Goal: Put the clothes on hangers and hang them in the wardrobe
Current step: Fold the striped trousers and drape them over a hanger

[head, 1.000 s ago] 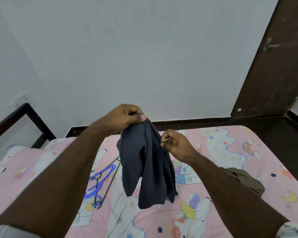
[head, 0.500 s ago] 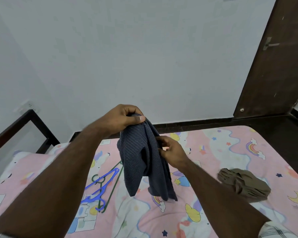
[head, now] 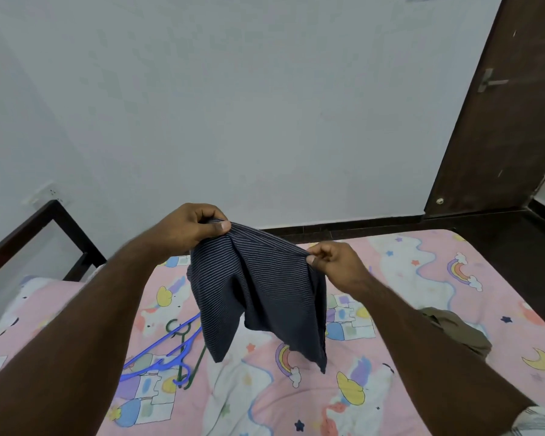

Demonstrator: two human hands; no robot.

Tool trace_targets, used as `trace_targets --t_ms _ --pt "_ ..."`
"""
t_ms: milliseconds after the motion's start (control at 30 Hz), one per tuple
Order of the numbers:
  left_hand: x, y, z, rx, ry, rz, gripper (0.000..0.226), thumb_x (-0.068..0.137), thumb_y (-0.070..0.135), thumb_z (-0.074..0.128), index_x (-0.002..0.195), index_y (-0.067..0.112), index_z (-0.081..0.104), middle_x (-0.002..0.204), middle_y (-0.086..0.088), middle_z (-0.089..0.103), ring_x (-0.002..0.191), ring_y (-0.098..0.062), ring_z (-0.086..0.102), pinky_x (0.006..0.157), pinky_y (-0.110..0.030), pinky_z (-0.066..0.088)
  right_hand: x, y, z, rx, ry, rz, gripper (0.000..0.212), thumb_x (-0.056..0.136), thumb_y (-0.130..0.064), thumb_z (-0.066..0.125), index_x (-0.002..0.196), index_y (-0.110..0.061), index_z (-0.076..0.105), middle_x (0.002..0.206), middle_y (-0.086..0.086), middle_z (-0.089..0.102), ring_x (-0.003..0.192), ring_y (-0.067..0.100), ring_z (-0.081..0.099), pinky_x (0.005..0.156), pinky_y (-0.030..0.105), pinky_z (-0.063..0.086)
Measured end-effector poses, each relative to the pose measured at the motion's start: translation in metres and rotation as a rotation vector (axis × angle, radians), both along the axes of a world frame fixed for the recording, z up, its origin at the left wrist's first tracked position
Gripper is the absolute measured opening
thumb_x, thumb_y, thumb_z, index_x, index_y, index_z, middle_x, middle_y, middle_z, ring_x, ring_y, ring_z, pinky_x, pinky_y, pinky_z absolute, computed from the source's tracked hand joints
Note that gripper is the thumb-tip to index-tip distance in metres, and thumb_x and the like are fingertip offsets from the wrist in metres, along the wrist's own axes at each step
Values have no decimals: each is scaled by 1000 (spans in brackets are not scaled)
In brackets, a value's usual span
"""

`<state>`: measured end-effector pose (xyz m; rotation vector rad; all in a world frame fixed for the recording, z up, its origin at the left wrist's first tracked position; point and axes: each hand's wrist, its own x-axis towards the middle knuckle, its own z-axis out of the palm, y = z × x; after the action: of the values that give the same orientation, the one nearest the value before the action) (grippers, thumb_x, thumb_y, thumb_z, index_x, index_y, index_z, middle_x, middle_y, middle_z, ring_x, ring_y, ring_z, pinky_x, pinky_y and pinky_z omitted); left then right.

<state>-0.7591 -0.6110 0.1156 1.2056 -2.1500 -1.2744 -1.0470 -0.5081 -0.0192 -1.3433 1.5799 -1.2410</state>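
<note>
You are now spreading the striped garment (head: 258, 294) above the bed (head: 422, 278): left hand (head: 186, 228) and right hand (head: 334, 262) each pinching its top edge, formerly bunched; hangers (head: 167, 354) are waiting.

Under the hanging striped shirt (head: 258, 297) the bed sheet (head: 406, 278) lies open, while hangers (head: 167, 357) and an olive garment (head: 456, 332) block both sides.

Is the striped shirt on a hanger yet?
No. Both hands, left hand and right hand, hold the shirt up; the hangers lie on the bed.
</note>
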Motion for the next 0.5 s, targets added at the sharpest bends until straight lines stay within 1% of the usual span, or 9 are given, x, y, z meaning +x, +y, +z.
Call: trace_targets --t_ms 33,100,167,233,300,367,433,467,500 --pt "4 -2 -3 -19 -19 8 14 98 23 65 89 15 72 81 -2 69 73 -13 62 68 -32 47 -4 2 8 9 -18 32 14 93 -7 68 87 -19 73 84 -2 74 77 10 66 77 27 53" --pt "9 -5 -6 -59 -57 19 14 99 21 63 89 14 71 76 6 68 66 -1 61 62 -20 46 -10 6 25 64 -96 134 10 95 -7 66 86 -11 70 84 2 71 80 14 63 78 28 50" --pt "12 -11 -8 -105 -97 20 14 99 20 62 92 12 71 79 7 69 67 1 61 60 -16 44 -10 8 37 138 -164 248 8 96 -7 63 90 -7 68 90 9 68 86 21 59 81 32 46" --pt "11 -18 -9 -140 -128 7 15 99 22 62 93 12 71 87 0 70 76 -5 64 69 -22 47 -5 9 50 203 -196 307 10 98 -6 59 101 -2 68 97 12 69 90 22 62 81 32 48" --pt "5 -23 -11 -152 -156 -12 15 99 24 63 92 14 72 91 -4 72 83 -12 65 78 -29 49 4 10 63 261 -230 362 19 98 -5 58 112 3 67 104 13 71 92 21 66 81 29 54" --pt "-4 -26 -13 -156 -181 -34 15 99 25 63 91 17 71 93 -3 72 85 -12 65 79 -29 48 13 11 69 308 -249 434 24 98 -7 61 117 5 66 109 15 72 96 21 68 84 30 55" --pt "-12 -27 -14 -147 -200 -58 15 99 26 62 90 19 72 93 -1 72 85 -11 65 78 -28 48 18 11 67 353 -225 467 24 96 -10 64 114 5 68 107 14 74 96 23 69 84 33 55" --pt "-15 -28 -15 -141 -212 -65 15 99 27 62 90 20 72 93 0 72 85 -11 65 77 -28 49 19 12 66 375 -199 467 21 95 -11 66 109 4 70 103 15 74 93 25 69 82 35 55" --pt "-18 -29 -16 -134 -221 -70 15 99 28 63 89 21 72 92 1 72 84 -11 65 77 -29 49 19 13 64 387 -167 465 16 94 -11 67 103 2 72 99 15 74 89 26 69 76 35 54"
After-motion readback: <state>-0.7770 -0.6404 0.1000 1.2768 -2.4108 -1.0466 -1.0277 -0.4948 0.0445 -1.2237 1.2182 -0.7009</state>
